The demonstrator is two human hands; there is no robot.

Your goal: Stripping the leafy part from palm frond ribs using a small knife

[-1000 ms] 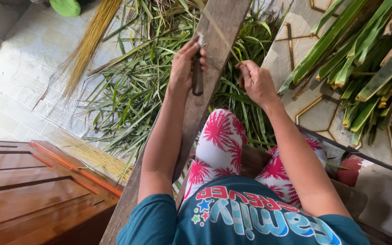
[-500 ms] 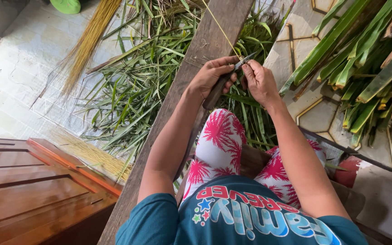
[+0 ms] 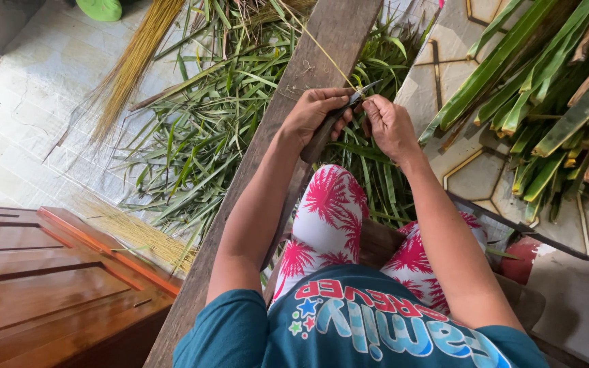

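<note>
1. The left hand [image 3: 316, 112] is closed round the dark handle of a small knife [image 3: 339, 121], whose short blade points up and to the right, toward the other hand.
2. The right hand [image 3: 390, 124] is pinched shut on the near end of a thin yellow leaf rib [image 3: 322, 49], right against the blade tip; the two hands nearly touch there.
3. The rib is a long, pale yellow-green, wire-thin strip. It runs straight from the pinch up and to the left, crossing the wooden plank [image 3: 288, 88] toward the top edge of the view.
4. The plank is weathered grey-brown, slanted from lower left to upper right, passing under the left forearm.
5. Under and around the plank lies a heap of narrow green leaf strips [image 3: 199, 129] on the tiled floor [image 3: 28, 102].
6. A bundle of stripped yellow ribs [image 3: 131, 65] lies at upper left, fanning downward.
7. Broad green palm fronds [image 3: 547, 88] are stacked at right.
8. A brown wooden door panel [image 3: 42, 279] lies at lower left.
</note>
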